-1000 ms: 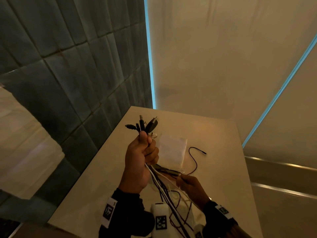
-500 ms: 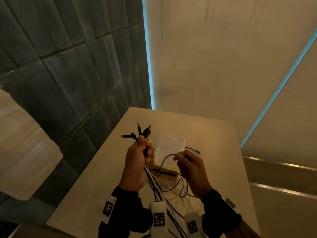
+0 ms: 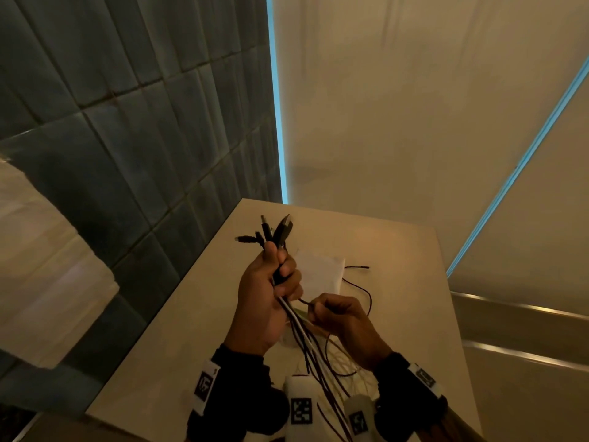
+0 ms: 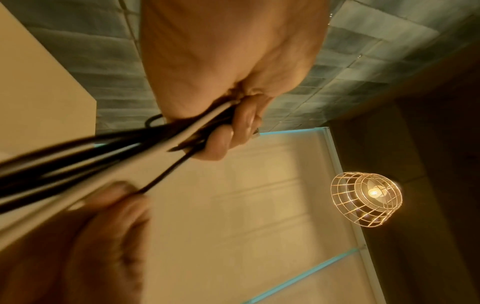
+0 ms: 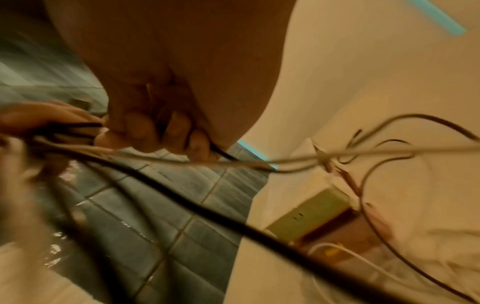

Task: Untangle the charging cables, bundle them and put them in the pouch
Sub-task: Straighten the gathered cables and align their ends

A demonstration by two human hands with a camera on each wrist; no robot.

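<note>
My left hand (image 3: 274, 282) is raised over the table and grips a bunch of black and white charging cables (image 3: 306, 339) just below their plugs (image 3: 271, 232), which fan out above the fist. In the left wrist view the same left hand (image 4: 228, 127) has its fingers curled round the cables (image 4: 103, 150). Just below and to the right, my right hand (image 3: 322, 309) pinches one thin black cable (image 3: 363, 290); that cable's free end lies on the table. In the right wrist view the right hand (image 5: 166, 131) has curled fingers with the black cable (image 5: 221, 154) running through them. A white pouch (image 3: 322, 275) lies flat behind the hands.
The beige table (image 3: 398, 256) stands in a corner, with a dark tiled wall (image 3: 143, 154) on its left and a light wall behind. A green and brown box (image 5: 319, 211) lies under the loose cable strands. A caged lamp (image 4: 366, 199) hangs overhead.
My right hand dropped from level with the left fist to just under it, still holding the thin black cable. The left hand rose slightly with the bunch.
</note>
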